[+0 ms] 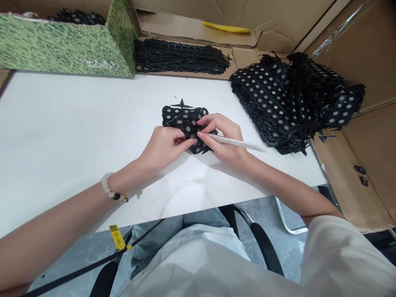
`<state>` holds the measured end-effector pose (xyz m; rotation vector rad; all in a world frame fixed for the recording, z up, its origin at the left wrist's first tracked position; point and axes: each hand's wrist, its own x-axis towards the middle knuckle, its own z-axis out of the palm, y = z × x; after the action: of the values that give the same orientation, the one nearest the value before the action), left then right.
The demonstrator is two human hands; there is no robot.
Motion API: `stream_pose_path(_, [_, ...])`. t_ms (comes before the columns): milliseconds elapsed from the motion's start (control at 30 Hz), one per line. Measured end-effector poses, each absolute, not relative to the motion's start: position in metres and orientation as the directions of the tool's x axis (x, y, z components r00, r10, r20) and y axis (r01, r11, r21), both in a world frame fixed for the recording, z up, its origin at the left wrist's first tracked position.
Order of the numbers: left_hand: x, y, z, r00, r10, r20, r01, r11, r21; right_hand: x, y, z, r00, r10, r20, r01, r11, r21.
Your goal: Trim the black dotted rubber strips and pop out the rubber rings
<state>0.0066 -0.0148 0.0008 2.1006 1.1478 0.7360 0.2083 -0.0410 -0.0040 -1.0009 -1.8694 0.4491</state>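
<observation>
A small black sheet of punched parts with grey round centres [185, 119] lies on the white table [71, 132]. My left hand [165, 145] rests on its near left edge, fingers curled and pinching the sheet. My right hand [224, 138] presses on the sheet's right side and holds a thin white stick [238, 143] like a pen, its tip pointing at the sheet between my two hands. A bead bracelet [109, 187] is on my left wrist.
A large stack of the same black sheets [287, 103] sits at the right table edge. Another flat black stack [181, 57] lies at the back on cardboard. A green patterned box [64, 45] stands back left. Cardboard boxes [365, 123] flank the right. A chair arm [266, 247] is below.
</observation>
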Motion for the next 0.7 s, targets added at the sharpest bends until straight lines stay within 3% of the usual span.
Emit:
stream_pose_path(267, [0.0050, -0.0112, -0.0019, 0.384, 0.913, 0.135, 0.441, -0.310, 0.843, 0.2088, -0.0406, -0.0059, -0.180, 0.828, 0.532, 0.403, 0.555, -0.728])
stream_pose_path(700, [0.0046, -0.0118, 0.0000, 0.465, 0.871, 0.159, 0.464, -0.393, 0.794, 0.2073, -0.0403, -0.0053, -0.124, 0.927, 0.354, 0.255, 0.374, -0.892])
